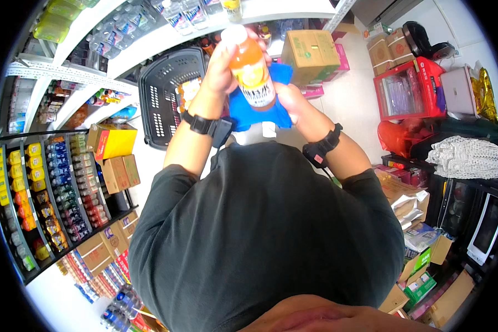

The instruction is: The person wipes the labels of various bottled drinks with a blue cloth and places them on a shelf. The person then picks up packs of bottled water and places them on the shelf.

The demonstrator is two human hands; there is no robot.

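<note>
An orange-coloured drink bottle (253,68) with a white cap and a printed label is held up at the top centre, tilted a little. My left hand (224,62) grips its upper part, with fingers reaching round behind. On the other side, my right hand (288,101) is beside the bottle's lower part, against a blue cloth (242,112); how its fingers hold the cloth is hidden. The cloth spreads behind and below the bottle. Left of my left forearm stands a black plastic basket (157,103) with a few orange-capped bottles (189,93) inside.
White shelves (149,45) with bottled drinks run along the top and upper left. A cardboard carton (309,56) stands on the floor right of my hands. Drink racks (72,186) fill the left side. Boxes, bags and a red display box (411,91) line the right side.
</note>
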